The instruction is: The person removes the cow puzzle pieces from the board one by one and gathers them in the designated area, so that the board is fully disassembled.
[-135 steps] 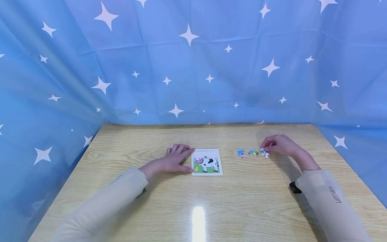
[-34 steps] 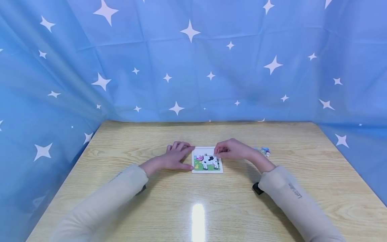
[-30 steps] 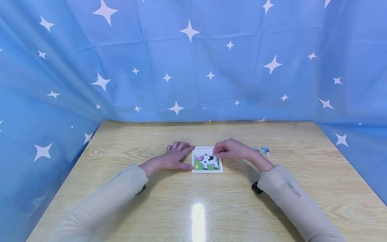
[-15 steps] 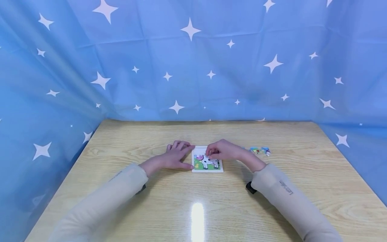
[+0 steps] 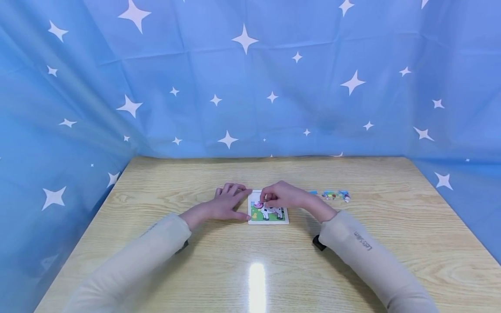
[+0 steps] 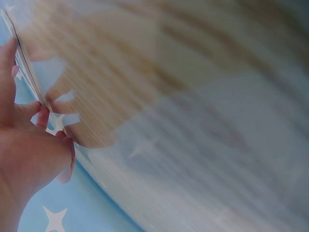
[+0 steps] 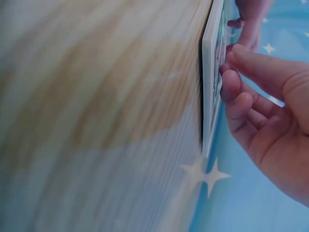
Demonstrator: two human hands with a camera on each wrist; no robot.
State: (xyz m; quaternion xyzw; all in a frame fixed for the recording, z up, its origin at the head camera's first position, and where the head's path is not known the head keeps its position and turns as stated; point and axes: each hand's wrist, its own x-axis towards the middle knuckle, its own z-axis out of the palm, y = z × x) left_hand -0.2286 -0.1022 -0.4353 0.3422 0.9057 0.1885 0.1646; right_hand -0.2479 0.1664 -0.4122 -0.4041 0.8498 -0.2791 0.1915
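A square, white-bordered jigsaw board [image 5: 268, 222] with a cow picture lies on the table. Its upper strip is plain white. Spread along the board's left side is my left hand [image 5: 226, 204], thumb and index finger at the edge; the left wrist view shows fingertips [image 6: 43, 116] at that edge too. My right hand [image 5: 285, 195] bends over the picture, thumb and fingertips close together at the cow's head and back, hiding part of it. In the right wrist view, curled fingers [image 7: 231, 87] meet the board's face; I cannot tell whether they hold a piece.
Loose jigsaw pieces [image 5: 344, 195] with blue and mixed colours lie in a row right of the board, one partly hidden behind the right wrist. The wooden table [image 5: 195, 269] backs onto a blue star-patterned curtain [image 5: 188, 108].
My right hand has come from the loose pieces at the right to the board, then slid left across the cow from its rear to near its head. My left hand stays put.
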